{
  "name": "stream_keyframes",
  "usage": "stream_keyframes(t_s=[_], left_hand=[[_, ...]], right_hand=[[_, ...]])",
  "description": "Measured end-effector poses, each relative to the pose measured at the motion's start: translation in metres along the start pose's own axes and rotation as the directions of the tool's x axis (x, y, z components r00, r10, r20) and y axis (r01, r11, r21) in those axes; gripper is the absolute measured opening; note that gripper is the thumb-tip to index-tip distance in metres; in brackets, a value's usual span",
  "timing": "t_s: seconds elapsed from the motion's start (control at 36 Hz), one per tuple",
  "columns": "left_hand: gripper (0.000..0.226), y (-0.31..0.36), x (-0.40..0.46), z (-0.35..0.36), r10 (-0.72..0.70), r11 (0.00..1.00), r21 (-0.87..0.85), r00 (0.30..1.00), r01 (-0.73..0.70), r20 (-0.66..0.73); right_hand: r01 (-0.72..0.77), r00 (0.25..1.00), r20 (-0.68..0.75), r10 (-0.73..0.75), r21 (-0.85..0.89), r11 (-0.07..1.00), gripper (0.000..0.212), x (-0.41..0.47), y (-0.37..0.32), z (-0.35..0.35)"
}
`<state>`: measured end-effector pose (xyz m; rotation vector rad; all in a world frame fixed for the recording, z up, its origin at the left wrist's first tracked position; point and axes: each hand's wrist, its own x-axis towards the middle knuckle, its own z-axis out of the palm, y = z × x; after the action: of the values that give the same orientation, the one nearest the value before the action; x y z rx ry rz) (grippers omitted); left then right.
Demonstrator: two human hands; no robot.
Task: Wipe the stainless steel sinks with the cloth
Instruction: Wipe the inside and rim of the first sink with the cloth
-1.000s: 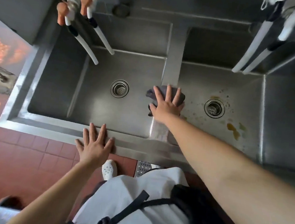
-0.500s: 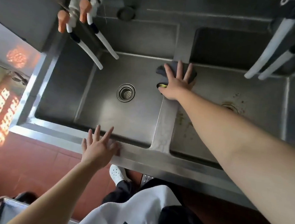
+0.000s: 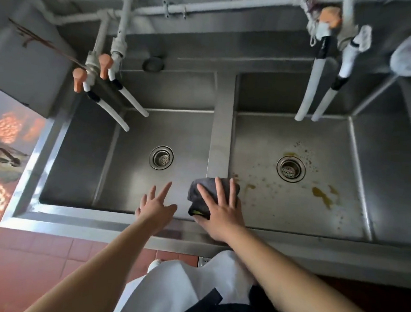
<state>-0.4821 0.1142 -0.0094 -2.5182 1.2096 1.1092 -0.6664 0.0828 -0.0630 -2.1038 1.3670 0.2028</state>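
Note:
Two stainless steel sinks sit side by side, the left sink and the right sink, split by a steel divider. A folded dark grey cloth with a yellow-green edge lies on the near end of the divider. My right hand presses flat on the cloth with straight fingers. My left hand hovers over the front rim of the left sink, fingers spread, holding nothing. Yellow-brown stains spot the right sink's floor around its drain.
Taps with orange handles and white spouts hang over the left sink; more white spouts hang over the right. The left drain is open. A steel front rim borders red floor tiles. I wear a white apron.
My right hand has pulled the cloth back along the divider from the far end to the near end. My left hand has lifted off the front rim and shifted right.

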Motion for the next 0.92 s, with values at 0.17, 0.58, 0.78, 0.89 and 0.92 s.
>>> stream_keyframes(t_s=[0.17, 0.58, 0.78, 0.89, 0.92], left_hand=[[0.073, -0.001, 0.001, 0.012, 0.019, 1.0, 0.011, 0.999, -0.019, 0.046], [0.072, -0.06, 0.011, 0.023, -0.392, 0.917, -0.03, 0.882, 0.398, -0.261], [0.067, -0.063, 0.03, 0.038, -0.572, 0.82, -0.183, 0.758, 0.543, -0.314], [0.056, -0.063, 0.032, 0.042, -0.578, 0.815, -0.217, 0.735, 0.537, -0.354], [0.053, -0.064, 0.032, 0.043, -0.574, 0.818, -0.229, 0.735, 0.527, -0.361]], right_hand=[[-0.04, 0.997, -0.06, 0.043, 0.053, 0.998, 0.079, 0.017, -0.005, -0.003], [-0.227, 0.972, -0.068, 0.224, -0.037, 0.973, 0.073, 0.194, -0.001, -0.105], [-0.297, 0.942, -0.219, 0.256, -0.182, 0.937, 0.067, 0.245, -0.005, -0.119], [-0.305, 0.922, -0.305, 0.239, -0.188, 0.934, 0.065, 0.262, -0.004, -0.126], [-0.307, 0.917, -0.32, 0.238, -0.185, 0.933, 0.065, 0.266, -0.003, -0.128]])
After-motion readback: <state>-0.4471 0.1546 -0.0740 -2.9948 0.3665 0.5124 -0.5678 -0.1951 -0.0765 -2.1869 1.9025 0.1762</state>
